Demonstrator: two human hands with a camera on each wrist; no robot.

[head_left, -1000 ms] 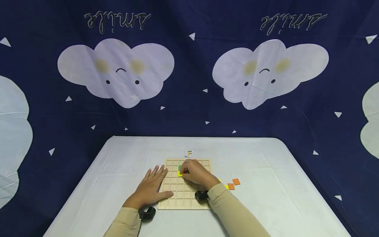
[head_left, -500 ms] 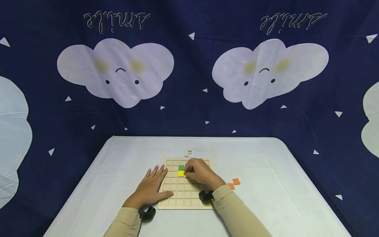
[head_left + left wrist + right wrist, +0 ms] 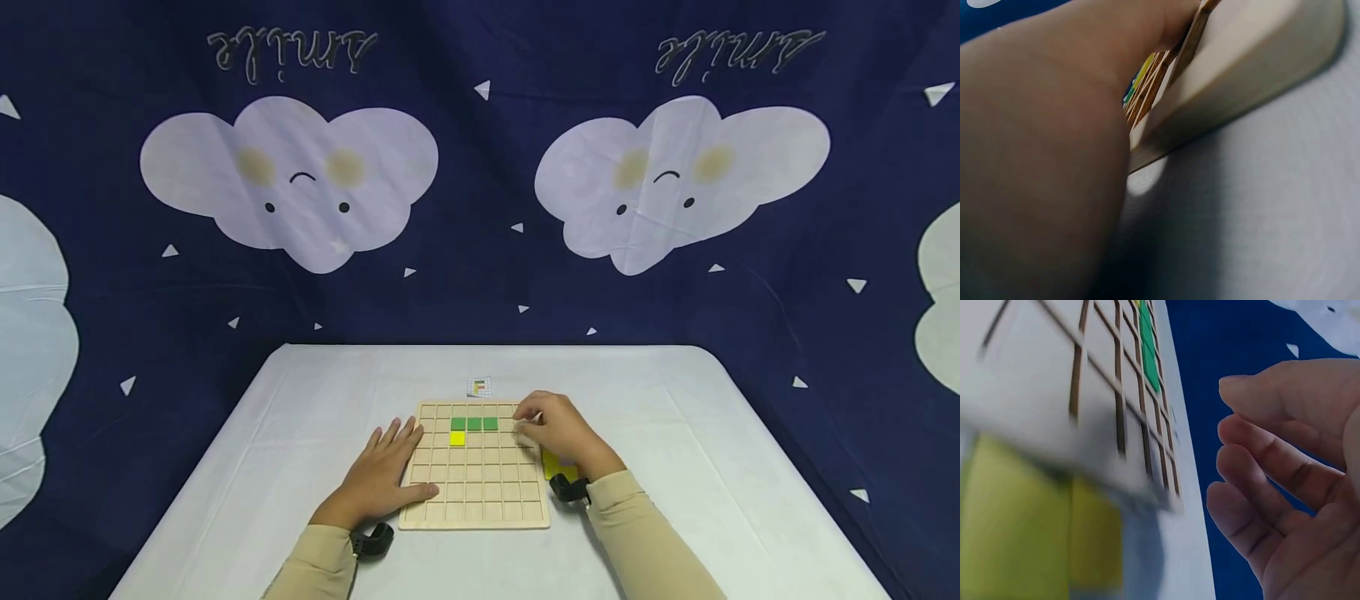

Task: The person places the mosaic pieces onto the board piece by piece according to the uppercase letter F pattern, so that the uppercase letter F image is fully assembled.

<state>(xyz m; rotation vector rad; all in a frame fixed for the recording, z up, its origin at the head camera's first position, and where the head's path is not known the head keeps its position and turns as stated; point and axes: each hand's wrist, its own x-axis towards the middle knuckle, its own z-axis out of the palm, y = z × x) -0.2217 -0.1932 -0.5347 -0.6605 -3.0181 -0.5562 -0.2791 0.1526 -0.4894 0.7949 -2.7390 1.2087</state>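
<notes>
1. head view: left hand (image 3: 378, 483) flat, fingers spread, touching wooden grid board (image 3: 475, 493) on the counter (image 3: 675, 433)
2. right hand (image 3: 558, 433) at the board's right edge, fingers loosely curled, holding nothing
3. three green tiles (image 3: 474, 423) sit above one yellow tile (image 3: 457, 438)

The square wooden grid board (image 3: 474, 467) was viewed from above the table's near edge by the head camera and shared, close up, by both wrist views (image 3: 1254, 69) (image 3: 1054, 394).

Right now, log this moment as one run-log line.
left hand: flat on table, touching wooden grid board edge | right hand: fingers loosely curled, holding nothing, at board's right edge | board: three green tiles, one yellow tile
</notes>
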